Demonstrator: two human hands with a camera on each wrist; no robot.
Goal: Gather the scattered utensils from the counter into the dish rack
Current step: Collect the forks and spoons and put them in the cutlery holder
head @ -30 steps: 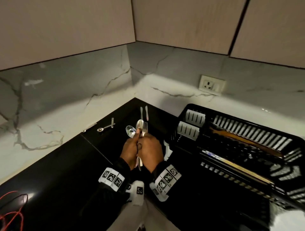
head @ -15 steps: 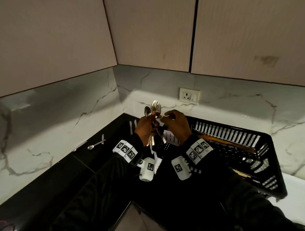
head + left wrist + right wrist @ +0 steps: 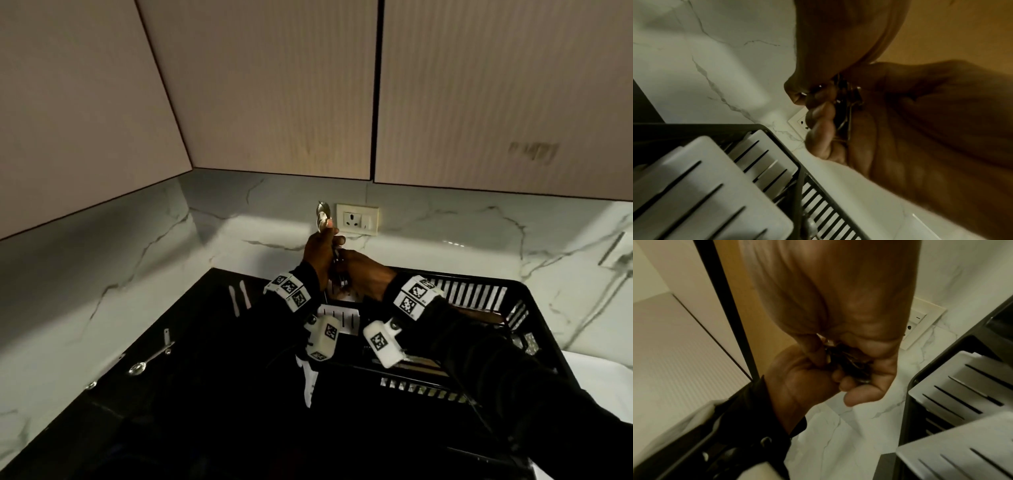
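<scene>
A bundle of metal utensils (image 3: 323, 219) stands upright, spoon bowls on top, in front of the wall socket. My left hand (image 3: 320, 251) grips the bundle near its upper part. Just below, my right hand (image 3: 364, 279) curls round the handles (image 3: 846, 105). Both hands hover over the left end of the black dish rack (image 3: 534, 298), above its white slotted cutlery holders (image 3: 337, 317). In the right wrist view the dark handles (image 3: 851, 365) show between the two closed hands. A small spoon (image 3: 150, 358) and two pale knives (image 3: 239, 298) lie on the black counter to the left.
The wall socket (image 3: 357, 219) sits on the marble backsplash right behind the hands. Wall cabinets (image 3: 274, 85) hang above. A wooden utensil (image 3: 479, 313) lies inside the rack. Another small metal piece (image 3: 90, 385) lies at the counter's left edge.
Both hands have carried the bundle up and right, from over the counter to above the rack's cutlery holders. The right hand now grips the lower handles. The view has tilted upward.
</scene>
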